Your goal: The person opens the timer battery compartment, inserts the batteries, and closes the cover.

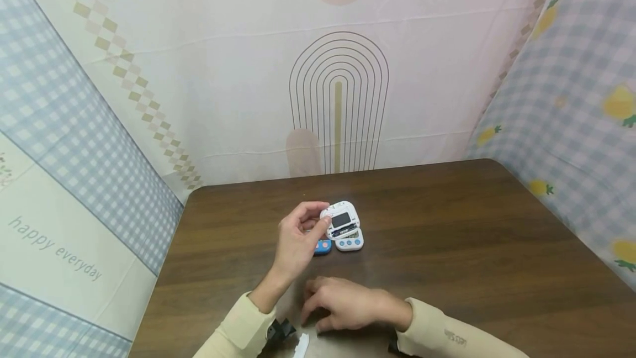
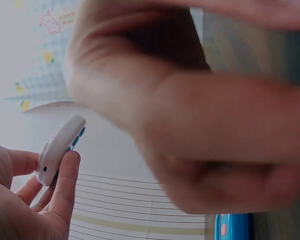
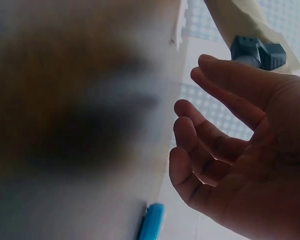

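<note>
My left hand (image 1: 296, 239) pinches a white digital timer (image 1: 348, 208) between thumb and fingers, its back turned up. The battery slot is uncovered, and a dark battery (image 1: 344, 231) shows inside. In the left wrist view the same timer (image 2: 61, 145) is seen edge-on, with blue buttons on its face. Behind it on the table lie another white timer (image 1: 350, 243) with blue buttons and a blue timer (image 1: 323, 247), partly hidden by the left hand. My right hand (image 1: 343, 304) hovers low over the table, fingers loosely bent and holding nothing, as the right wrist view shows.
A white strip-like piece (image 1: 301, 345) lies at the near table edge, close to the right fingertips; its kind is unclear. The brown wooden table (image 1: 447, 225) runs back to a patterned cloth wall (image 1: 238, 98). Checked cloths hang on both sides.
</note>
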A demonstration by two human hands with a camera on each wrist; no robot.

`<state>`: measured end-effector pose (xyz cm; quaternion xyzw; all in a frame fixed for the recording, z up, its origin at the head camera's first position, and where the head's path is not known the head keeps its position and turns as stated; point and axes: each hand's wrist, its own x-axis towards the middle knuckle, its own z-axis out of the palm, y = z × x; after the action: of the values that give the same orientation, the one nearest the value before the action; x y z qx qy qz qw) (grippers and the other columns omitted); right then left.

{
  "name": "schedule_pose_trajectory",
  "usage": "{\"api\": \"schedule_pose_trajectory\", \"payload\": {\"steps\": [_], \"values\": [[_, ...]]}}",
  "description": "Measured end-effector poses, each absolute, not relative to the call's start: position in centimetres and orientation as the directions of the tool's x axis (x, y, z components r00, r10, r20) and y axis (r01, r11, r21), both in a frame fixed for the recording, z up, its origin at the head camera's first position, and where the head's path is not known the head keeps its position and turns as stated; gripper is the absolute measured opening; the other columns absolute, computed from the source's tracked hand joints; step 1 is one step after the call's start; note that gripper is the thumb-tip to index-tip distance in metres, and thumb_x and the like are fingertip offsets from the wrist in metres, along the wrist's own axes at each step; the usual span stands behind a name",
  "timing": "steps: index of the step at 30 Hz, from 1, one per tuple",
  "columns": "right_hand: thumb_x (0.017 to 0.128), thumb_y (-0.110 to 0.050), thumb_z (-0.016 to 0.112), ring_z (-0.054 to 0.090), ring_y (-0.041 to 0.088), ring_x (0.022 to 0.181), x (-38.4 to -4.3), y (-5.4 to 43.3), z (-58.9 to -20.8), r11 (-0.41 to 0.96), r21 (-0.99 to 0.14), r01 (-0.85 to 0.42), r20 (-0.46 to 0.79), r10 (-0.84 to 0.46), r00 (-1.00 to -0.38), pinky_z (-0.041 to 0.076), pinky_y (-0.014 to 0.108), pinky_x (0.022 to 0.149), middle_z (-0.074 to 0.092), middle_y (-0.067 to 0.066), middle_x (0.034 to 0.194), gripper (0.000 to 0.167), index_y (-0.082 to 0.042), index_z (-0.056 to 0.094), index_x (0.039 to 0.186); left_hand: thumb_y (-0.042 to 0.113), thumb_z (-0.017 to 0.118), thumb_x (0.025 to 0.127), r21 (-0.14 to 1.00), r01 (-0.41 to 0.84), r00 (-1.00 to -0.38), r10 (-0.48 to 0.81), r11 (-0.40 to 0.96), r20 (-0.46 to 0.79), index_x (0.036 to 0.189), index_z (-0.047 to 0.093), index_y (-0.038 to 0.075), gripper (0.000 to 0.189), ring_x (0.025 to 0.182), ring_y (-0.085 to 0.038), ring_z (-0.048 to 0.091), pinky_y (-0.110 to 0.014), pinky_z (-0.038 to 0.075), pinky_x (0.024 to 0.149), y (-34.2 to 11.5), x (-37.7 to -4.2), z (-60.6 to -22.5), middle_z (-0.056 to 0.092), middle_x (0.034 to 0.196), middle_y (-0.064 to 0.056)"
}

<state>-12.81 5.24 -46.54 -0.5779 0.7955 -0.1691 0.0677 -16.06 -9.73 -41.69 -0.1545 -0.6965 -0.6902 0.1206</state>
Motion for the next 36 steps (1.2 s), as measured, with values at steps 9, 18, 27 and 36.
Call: {"api": "schedule_pose_trajectory", "payload": {"steps": [9, 18, 27, 36], "values": [[0.085, -0.032, 0.086, 0.055, 0.001, 0.1, -11.8, 5.0, -46.8, 0.283, -0.232, -0.931, 0.041, -0.953, -0.3, 0.045, 0.014, 0.082, 0.062, -0.012, 0.109, 0.029, -0.036, 0.08, 0.113, 0.001, 0.074, 0.096, 0.922, 0.385, -0.922, 0.048, 0.028, 0.383, 0.117, 0.075, 0.004, 0.021, 0.082, -0.013, 0.073, -0.021, 0.061, 0.069, -9.6, -16.1, -42.0, 0.077, 0.11, -0.014], [0.082, -0.04, 0.089, 0.056, 0.003, 0.102, -11.1, 4.5, -46.9, 0.291, -0.09, -0.952, 0.036, -0.955, -0.296, 0.039, 0.015, 0.075, 0.063, -0.012, 0.113, 0.028, -0.042, 0.08, 0.108, 0.001, 0.074, 0.096, 0.923, 0.383, -0.923, 0.054, 0.027, 0.381, 0.117, 0.075, 0.005, 0.022, 0.084, -0.013, 0.074, -0.022, 0.062, 0.071, -9.5, -16.1, -42.1, 0.077, 0.11, -0.014], [0.076, -0.04, 0.091, 0.059, 0.003, 0.094, -10.5, 3.7, -46.6, 0.323, 0.017, -0.946, 0.038, -0.946, -0.322, 0.037, 0.021, 0.07, 0.066, -0.016, 0.106, 0.024, -0.044, 0.08, 0.097, 0.002, 0.074, 0.097, 0.921, 0.388, -0.921, 0.059, 0.039, 0.385, 0.118, 0.075, 0.006, 0.022, 0.086, -0.015, 0.074, -0.021, 0.061, 0.073, -9.7, -16.0, -41.9, 0.078, 0.111, -0.012], [0.075, -0.037, 0.092, 0.062, 0.0, 0.093, -9.8, 3.2, -46.5, 0.303, 0.063, -0.951, 0.052, -0.953, -0.3, 0.042, 0.023, 0.071, 0.065, -0.018, 0.101, 0.022, -0.043, 0.078, 0.091, 0.002, 0.074, 0.097, 0.919, 0.391, -0.92, 0.058, 0.047, 0.388, 0.118, 0.075, 0.006, 0.021, 0.086, -0.016, 0.074, -0.021, 0.062, 0.074, -9.6, -15.8, -41.8, 0.078, 0.111, -0.012]]}}
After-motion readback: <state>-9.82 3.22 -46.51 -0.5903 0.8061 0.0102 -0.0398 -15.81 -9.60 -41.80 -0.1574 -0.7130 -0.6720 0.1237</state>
